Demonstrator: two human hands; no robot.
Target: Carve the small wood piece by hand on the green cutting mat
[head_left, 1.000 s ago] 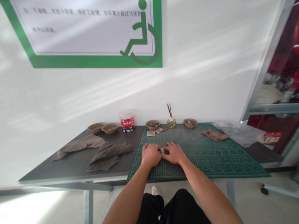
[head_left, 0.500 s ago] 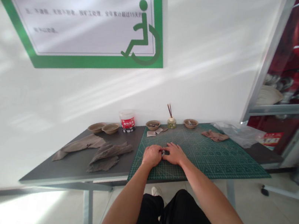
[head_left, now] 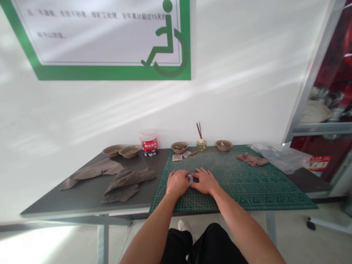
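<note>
My left hand (head_left: 178, 182) rests low over the green cutting mat (head_left: 238, 179), its fingers closed at the edge of a small grey-white piece (head_left: 190, 179). From the other side my right hand (head_left: 205, 182) meets the same piece, thumb and fingers bent around it. A small dark patch (head_left: 195, 180) shows by the right fingers; what it is I cannot make out. Both hands partly cover the piece. Beyond them lie pale square scraps (head_left: 177, 158), in front of a small bowl with bits in it (head_left: 179, 147).
Brown cloths (head_left: 128, 184) lie on the grey table (head_left: 53, 202) at left, near two bowls (head_left: 129, 151) and a red-labelled tub (head_left: 149, 142). A glass bottle with sticks (head_left: 201, 144), another bowl (head_left: 224, 145), a crumpled pinkish cloth (head_left: 252, 160) and clear plastic (head_left: 281, 158) stand along the back.
My left hand has shifted slightly left, away from the right hand, and more of the grey-white piece shows between them. The right hand stays almost where it was.
</note>
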